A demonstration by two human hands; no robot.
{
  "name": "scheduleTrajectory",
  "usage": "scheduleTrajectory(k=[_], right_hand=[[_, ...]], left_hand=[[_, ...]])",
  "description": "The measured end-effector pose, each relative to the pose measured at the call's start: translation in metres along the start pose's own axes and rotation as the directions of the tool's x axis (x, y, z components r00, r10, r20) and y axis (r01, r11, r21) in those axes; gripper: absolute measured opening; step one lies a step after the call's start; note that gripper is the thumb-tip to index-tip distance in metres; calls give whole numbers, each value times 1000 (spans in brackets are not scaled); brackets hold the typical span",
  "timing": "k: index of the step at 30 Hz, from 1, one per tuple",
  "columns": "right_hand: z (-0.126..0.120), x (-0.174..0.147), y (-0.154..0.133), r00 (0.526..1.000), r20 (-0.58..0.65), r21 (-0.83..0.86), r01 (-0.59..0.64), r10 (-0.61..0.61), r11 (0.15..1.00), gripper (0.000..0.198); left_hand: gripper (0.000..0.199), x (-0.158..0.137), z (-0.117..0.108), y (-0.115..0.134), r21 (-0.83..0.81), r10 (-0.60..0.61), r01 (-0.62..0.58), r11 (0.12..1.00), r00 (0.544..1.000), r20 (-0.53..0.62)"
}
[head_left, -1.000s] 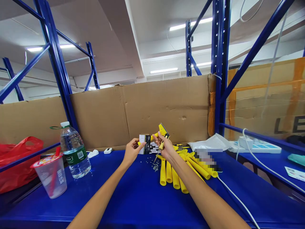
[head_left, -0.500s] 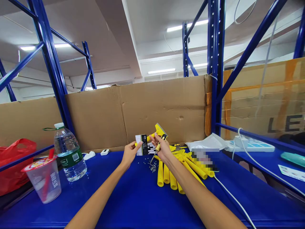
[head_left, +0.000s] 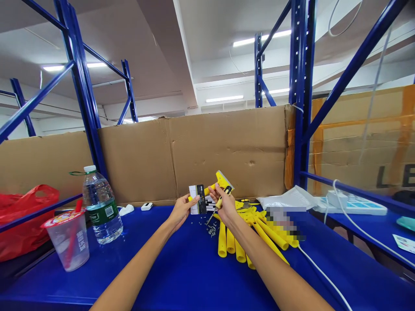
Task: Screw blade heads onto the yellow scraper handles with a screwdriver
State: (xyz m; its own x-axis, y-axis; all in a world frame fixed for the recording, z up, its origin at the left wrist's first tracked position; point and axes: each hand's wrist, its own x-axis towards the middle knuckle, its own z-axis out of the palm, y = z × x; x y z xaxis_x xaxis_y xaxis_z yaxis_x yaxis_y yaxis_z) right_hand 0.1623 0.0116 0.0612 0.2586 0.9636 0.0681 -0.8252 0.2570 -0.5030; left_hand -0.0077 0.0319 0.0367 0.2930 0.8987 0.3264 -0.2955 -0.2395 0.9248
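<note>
A yellow scraper (head_left: 222, 179) with a metal blade edge is held up over the table, its head pointing up and right. My left hand (head_left: 179, 210) is closed on the lower end of its handle, where a black-and-white card (head_left: 197, 199) also sits at the fingers. In my right hand (head_left: 227, 208) is a screwdriver (head_left: 219, 202), tip slanting down and left; the fingertips also touch the scraper near its neck. Below the tip lie small loose screws or nuts (head_left: 212, 230). More yellow scrapers (head_left: 240, 252) lie piled beside and partly behind my right forearm.
On the blue table (head_left: 181, 268) a water bottle (head_left: 103, 211) and plastic cup (head_left: 68, 244) stand left, near a red bag (head_left: 29, 220). A white plastic bag (head_left: 287, 199), power strip (head_left: 356, 205) and cable (head_left: 319, 270) are at right. Cardboard (head_left: 210, 151) walls the back.
The whole view has shifted, so things appear farther right. Both hands keep their hold on the scraper and screwdriver, with little other visible change.
</note>
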Motion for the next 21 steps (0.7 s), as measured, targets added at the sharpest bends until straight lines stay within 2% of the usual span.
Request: scheduleTrajectory(k=[4,9,12,18,21], right_hand=[[-1,-1,3,1000,-8,42,-10,11,999,22],[-3,0,4,999,-17,95,-29,30,995,18],[-3,1,4,999,-26,83,-28,30,996,20],[-3,4,0,999,-20,30,27,-27,999,26],[-3,3,-1,999,-7,10,41,-41,999,29]], left_hand=[[69,2,-2,-6,46,69,-70,996,997,31],[67,5,-15,-8,267,210,-198,943,978,-19],[65,7,-20,-6,287,233,-222,932,973,-4],[60,12,-22,-8,349,291,-249,904,954,-75],[53,8,-24,-6,470,351,-280,837,934,-68]])
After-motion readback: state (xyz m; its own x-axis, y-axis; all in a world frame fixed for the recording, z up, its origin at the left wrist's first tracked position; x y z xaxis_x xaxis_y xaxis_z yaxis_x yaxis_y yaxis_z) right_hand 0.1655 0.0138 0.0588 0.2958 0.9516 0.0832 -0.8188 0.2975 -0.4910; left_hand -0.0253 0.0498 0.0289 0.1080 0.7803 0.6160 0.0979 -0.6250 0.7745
